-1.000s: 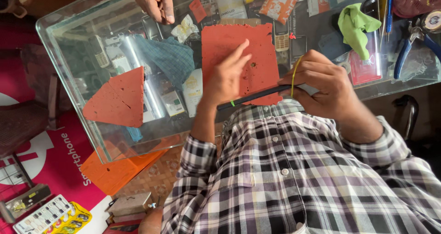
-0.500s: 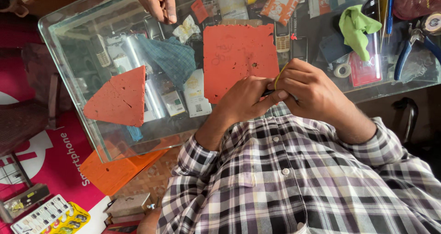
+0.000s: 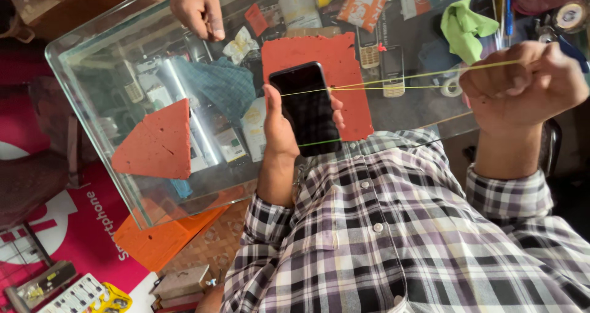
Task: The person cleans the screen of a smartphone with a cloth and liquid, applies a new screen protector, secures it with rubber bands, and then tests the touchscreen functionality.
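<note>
the person wears a long-sleeved checked cotton shirt (image 3: 393, 239) in white, black, grey and faded purple, fastened down the front with small pale round buttons (image 3: 373, 227). both sleeves end in buttoned cuffs at the wrists; the left hand (image 3: 279, 125) and right hand (image 3: 522, 82) are uncovered.

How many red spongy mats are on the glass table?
2. A rectangular red mat lies behind the phone the left hand holds; a triangular red mat lies near the table's left end. Others may be hidden.

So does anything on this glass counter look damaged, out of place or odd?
Yes: the triangular red mat piece lies apart from the rectangular red mat, its edges ragged, as if torn or cut from a sheet.
</note>
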